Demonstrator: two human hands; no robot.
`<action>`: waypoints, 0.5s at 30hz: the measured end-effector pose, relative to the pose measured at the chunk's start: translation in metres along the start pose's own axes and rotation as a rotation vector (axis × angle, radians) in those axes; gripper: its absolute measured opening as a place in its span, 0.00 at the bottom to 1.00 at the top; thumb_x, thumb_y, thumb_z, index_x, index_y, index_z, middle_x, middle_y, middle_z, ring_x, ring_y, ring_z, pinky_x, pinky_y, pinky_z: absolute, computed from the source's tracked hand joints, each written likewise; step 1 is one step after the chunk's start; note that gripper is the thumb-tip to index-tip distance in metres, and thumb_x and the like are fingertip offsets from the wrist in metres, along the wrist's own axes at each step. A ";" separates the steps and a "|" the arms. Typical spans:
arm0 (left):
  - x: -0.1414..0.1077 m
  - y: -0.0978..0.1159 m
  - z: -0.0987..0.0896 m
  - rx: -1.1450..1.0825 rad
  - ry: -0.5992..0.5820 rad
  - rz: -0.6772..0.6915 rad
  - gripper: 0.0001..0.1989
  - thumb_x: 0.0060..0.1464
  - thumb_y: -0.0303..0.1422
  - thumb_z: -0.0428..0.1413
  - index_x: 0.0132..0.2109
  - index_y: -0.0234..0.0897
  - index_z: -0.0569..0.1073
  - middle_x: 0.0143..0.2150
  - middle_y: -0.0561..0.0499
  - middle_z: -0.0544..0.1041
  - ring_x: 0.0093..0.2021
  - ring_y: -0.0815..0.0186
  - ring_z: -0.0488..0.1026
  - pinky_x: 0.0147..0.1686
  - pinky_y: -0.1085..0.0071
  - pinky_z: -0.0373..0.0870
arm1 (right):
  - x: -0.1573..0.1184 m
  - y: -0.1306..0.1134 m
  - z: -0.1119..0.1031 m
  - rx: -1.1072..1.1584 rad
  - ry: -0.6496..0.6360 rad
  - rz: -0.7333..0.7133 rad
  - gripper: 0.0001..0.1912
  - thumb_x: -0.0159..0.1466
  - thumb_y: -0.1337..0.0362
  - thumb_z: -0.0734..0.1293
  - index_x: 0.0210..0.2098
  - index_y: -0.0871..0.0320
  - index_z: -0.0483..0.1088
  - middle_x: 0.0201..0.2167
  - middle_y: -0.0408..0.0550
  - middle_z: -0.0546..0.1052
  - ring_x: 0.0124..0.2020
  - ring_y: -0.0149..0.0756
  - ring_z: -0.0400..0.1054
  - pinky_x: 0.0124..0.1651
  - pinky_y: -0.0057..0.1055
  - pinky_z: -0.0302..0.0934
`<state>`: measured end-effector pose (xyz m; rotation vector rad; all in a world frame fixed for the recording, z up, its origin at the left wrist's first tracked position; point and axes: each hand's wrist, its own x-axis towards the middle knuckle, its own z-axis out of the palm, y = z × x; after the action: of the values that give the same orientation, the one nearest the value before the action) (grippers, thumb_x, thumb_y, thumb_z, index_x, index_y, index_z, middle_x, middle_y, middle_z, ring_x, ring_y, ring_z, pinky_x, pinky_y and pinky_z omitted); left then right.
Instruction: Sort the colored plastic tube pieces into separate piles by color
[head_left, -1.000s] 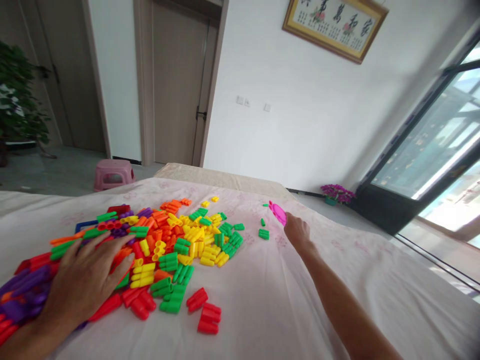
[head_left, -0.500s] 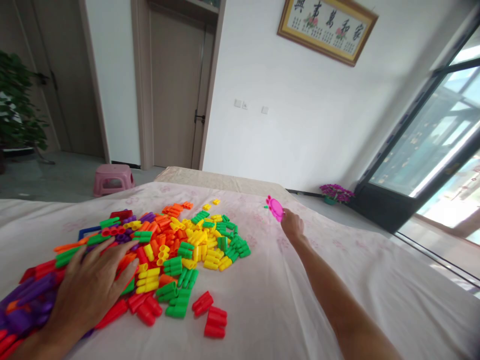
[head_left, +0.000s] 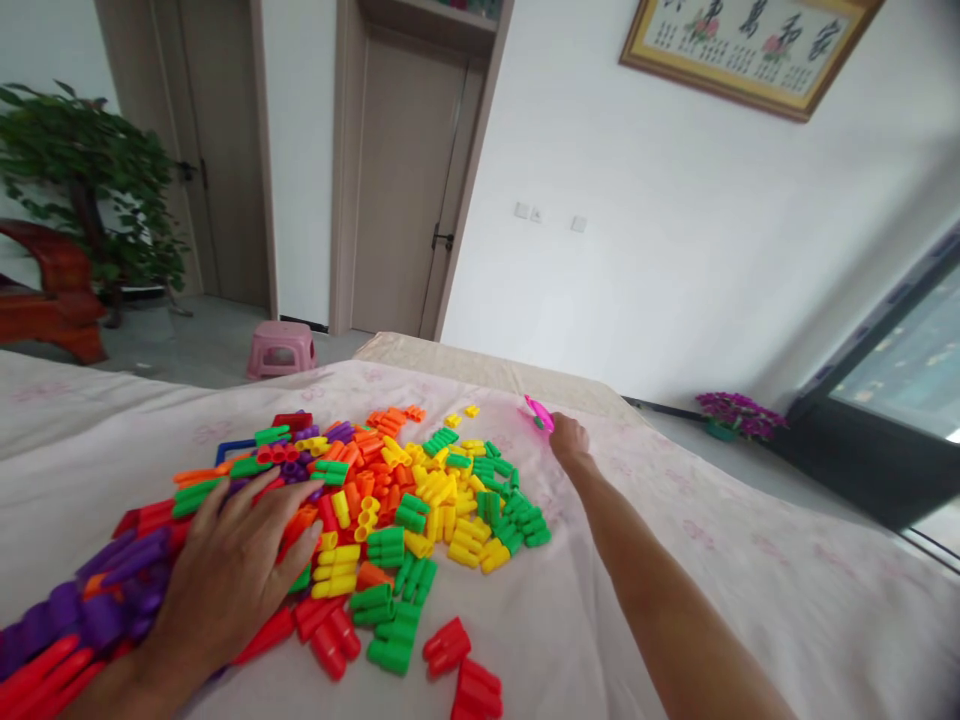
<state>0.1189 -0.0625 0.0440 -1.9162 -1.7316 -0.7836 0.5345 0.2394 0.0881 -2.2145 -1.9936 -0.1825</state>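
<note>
A heap of toy building blocks [head_left: 439, 490], shaped like joined bullets in red, orange, yellow, green and purple, spreads over the cloth-covered surface. Across its near left side rests my left hand [head_left: 240, 560], fingers spread and palm down on the blocks, hiding those beneath. My right hand [head_left: 570, 437] reaches far forward, past the heap's right side. Its closed fingers grip one end of a flat, bright pink plastic piece [head_left: 539, 412], now tilted nearly edge-on. Something small and green shows beside the pink piece; I cannot make out what it is.
The pale flowered cloth [head_left: 712, 560] covers the surface. Two red blocks [head_left: 465, 668] lie apart at the near edge of the heap. Beyond stand a pink stool [head_left: 282, 350], a potted plant [head_left: 90, 180], purple flowers [head_left: 739, 412] and a closed door [head_left: 409, 180].
The view has swung left, so everything sits farther right in it. The pink piece has turned from broad face to nearly edge-on in my right hand. My left hand stays on the heap.
</note>
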 end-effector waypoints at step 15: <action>0.003 0.008 -0.009 -0.093 0.030 -0.091 0.16 0.61 0.38 0.51 0.51 0.40 0.77 0.51 0.44 0.81 0.59 0.47 0.69 0.63 0.45 0.52 | -0.143 -0.180 -0.043 0.173 -0.021 -0.705 0.20 0.65 0.71 0.59 0.53 0.50 0.72 0.47 0.48 0.80 0.48 0.39 0.74 0.47 0.29 0.60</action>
<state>0.1258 -0.0672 0.0530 -1.8860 -1.8041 -0.9370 0.3413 0.1093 0.1089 -1.3410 -2.6001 -0.0592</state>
